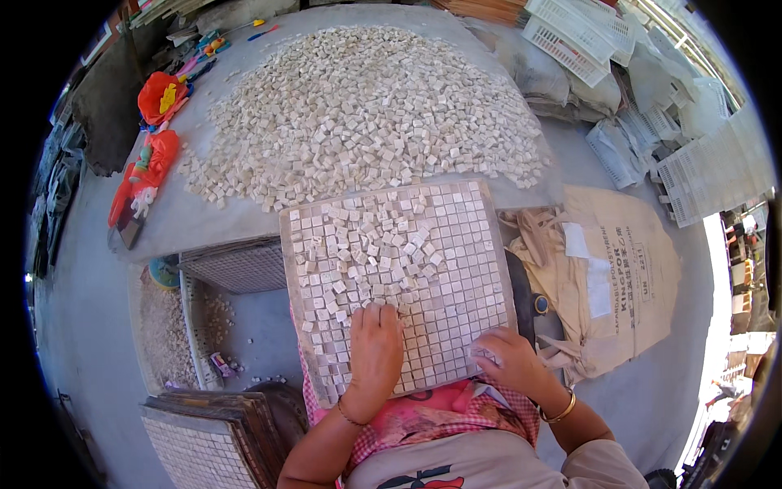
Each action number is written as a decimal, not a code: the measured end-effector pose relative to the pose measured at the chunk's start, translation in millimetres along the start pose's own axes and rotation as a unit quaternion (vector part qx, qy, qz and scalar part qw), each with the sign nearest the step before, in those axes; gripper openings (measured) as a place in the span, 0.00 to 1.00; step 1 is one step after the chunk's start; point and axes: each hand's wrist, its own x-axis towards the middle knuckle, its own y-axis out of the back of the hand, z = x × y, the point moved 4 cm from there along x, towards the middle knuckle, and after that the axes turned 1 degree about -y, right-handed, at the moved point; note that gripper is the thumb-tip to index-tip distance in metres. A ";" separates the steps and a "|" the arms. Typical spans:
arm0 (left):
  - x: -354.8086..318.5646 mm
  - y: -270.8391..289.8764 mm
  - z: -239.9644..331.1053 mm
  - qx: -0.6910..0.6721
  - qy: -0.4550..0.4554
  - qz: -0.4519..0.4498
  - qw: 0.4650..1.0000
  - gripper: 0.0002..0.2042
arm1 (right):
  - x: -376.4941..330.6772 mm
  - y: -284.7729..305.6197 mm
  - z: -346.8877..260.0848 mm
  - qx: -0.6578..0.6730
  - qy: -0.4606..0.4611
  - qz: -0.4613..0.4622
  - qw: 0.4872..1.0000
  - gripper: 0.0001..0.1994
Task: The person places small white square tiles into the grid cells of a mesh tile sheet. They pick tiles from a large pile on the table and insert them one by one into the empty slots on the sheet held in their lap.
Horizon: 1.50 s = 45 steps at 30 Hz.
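Note:
A square grid tray [481,213] lies tilted on my lap, its upper edge against the table. Small whitish stone mosaic tiles fill its cells on the right side. Loose tiles [376,244] are heaped over the upper middle and left of the grid. My left hand [376,346] is bent over the lower middle of the tray, fingers close together and tips down among the tiles; what is under the tips is hidden. At the tray's lower right edge, my right hand [511,363] is closed around a few mosaic tiles [487,356].
A big pile of tiles [366,106] covers the table beyond the tray. Red bags [155,159] lie at its left. Below left stand stacked, filled trays [191,444] and a white crate [195,334]. A beige sack [627,285] lies right; white plastic baskets [570,41] are stacked behind.

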 end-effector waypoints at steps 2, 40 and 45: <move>0.8 -3.0 0.6 0.019 -0.006 0.005 1.000 0.08 | -18.9 -5.7 4.7 -0.008 0.005 -0.022 1.000 0.08; -56.7 14.3 -17.3 -0.446 0.251 -0.011 0.859 0.04 | -33.0 -17.0 15.5 -0.030 0.056 0.075 0.995 0.11; -60.3 9.8 -21.8 -0.459 0.262 -0.008 0.849 0.03 | -25.8 -15.1 18.2 -0.032 0.044 0.004 0.999 0.12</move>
